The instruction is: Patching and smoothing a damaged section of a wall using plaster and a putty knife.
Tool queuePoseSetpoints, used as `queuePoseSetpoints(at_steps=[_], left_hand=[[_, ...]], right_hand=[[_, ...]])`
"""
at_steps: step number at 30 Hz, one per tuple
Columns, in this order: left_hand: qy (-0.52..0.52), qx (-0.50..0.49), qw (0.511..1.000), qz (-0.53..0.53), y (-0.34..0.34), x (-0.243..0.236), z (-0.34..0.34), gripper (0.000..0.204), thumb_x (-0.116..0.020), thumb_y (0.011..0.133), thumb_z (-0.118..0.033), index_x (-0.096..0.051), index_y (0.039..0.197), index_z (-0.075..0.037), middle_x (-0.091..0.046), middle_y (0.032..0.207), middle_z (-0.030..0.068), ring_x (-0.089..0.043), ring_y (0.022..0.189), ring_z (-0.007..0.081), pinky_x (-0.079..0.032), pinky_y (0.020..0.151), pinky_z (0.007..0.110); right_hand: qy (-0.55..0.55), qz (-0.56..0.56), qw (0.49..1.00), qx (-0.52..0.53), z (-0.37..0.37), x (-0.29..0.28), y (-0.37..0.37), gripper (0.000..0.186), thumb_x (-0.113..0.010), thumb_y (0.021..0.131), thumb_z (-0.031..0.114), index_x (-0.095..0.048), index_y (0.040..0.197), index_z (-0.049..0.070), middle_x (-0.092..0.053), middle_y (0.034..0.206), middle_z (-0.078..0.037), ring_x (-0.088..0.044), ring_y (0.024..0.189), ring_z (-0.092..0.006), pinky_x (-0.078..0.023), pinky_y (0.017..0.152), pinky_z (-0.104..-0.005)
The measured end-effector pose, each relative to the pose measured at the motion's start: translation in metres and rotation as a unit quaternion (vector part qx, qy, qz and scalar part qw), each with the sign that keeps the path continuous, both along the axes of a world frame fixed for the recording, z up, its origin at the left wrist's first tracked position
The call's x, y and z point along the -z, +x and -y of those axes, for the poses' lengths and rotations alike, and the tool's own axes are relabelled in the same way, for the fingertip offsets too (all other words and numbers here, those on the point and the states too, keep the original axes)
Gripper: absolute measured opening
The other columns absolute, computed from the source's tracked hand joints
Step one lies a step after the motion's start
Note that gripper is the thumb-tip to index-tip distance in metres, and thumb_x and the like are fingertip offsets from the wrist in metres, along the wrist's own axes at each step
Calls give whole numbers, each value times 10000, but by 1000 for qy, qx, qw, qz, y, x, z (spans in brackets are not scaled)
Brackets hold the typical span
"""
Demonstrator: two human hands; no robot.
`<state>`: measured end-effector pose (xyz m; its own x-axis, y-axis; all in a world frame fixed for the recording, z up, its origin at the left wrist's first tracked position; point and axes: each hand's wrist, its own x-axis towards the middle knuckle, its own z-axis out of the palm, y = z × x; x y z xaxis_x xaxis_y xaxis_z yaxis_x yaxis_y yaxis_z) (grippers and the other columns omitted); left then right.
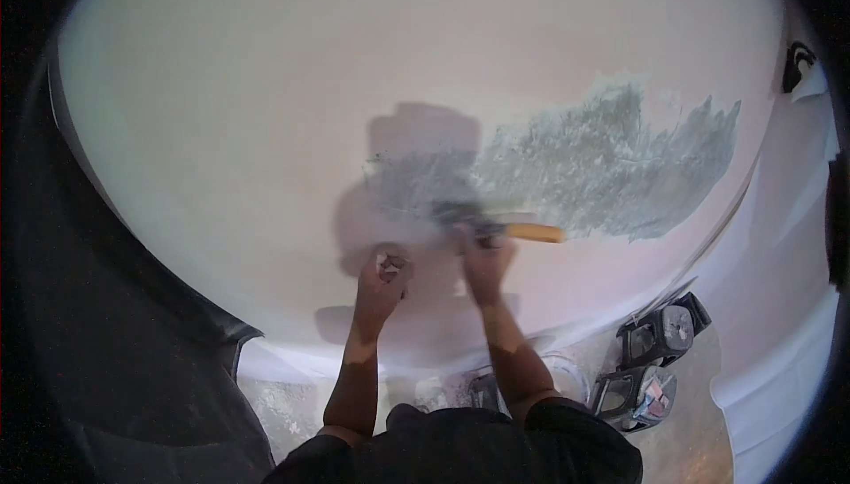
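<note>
My right hand (485, 264) is closed on a trowel, whose yellow handle (537, 232) sticks out to the right. Its dark blade end (456, 213) is smeared by motion and lies at the lower edge of the grey plaster. The rough grey plaster patch (575, 165) spreads over the pale pinkish wall (266, 85), from the middle toward the right. My left hand (386, 273) is curled in front of the bare wall, lower left of the patch. Whitish bits show among its fingers, but what it holds is unclear.
Two dark stools (657, 335) stand at the lower right, the nearer one (633, 395) with pinkish and pale items on top. A round pale bucket rim (571, 376) shows beside my right arm. Black sheeting (133, 351) hangs at left, white sheeting (779, 263) at right.
</note>
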<state>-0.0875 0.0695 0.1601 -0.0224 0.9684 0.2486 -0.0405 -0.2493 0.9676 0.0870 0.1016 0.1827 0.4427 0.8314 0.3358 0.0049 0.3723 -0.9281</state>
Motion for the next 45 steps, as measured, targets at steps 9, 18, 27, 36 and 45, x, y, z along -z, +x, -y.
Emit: queuePoseSetpoints(at_steps=[9,18,27,36,45], left_hand=[[64,-5,998,22,18,41,22,219,-638,889,-51,-583,1091,14,-635,931,82,-601,715,122,-495,645,253],[-35,-12,999,-19,10,85,71,21,-649,875,-14,-643,874,6,-656,776,72,-602,709,122,-492,671,265],[-15,54,975,-216,49,65,117,153,-729,827,-60,-612,796,34,-610,739,77,-601,684,126,-498,633,270],[31,46,993,-106,55,35,144,150,-774,764,-39,-631,733,-7,-619,687,48,-581,654,106,-465,637,250],[-131,90,979,131,31,64,248,130,-651,902,-117,-651,897,13,-648,791,54,-596,737,116,-494,688,276]], right_hand=[[-4,27,987,-155,44,65,-7,174,-686,876,116,-661,898,-55,-674,757,-94,-634,673,-123,-522,618,-282],[-82,-167,885,-427,96,121,85,280,-651,862,27,-541,1108,-52,-621,891,-127,-606,709,-181,-519,638,-307],[-186,167,826,-506,161,151,141,308,-664,899,252,-593,1092,23,-663,931,-98,-606,811,-151,-503,746,-333],[-262,185,827,-462,215,116,116,310,-618,932,308,-625,985,3,-636,791,-33,-542,751,-104,-461,699,-320],[-245,186,844,-439,312,118,64,248,-628,932,250,-623,931,2,-566,719,28,-489,715,-54,-441,645,-267]])
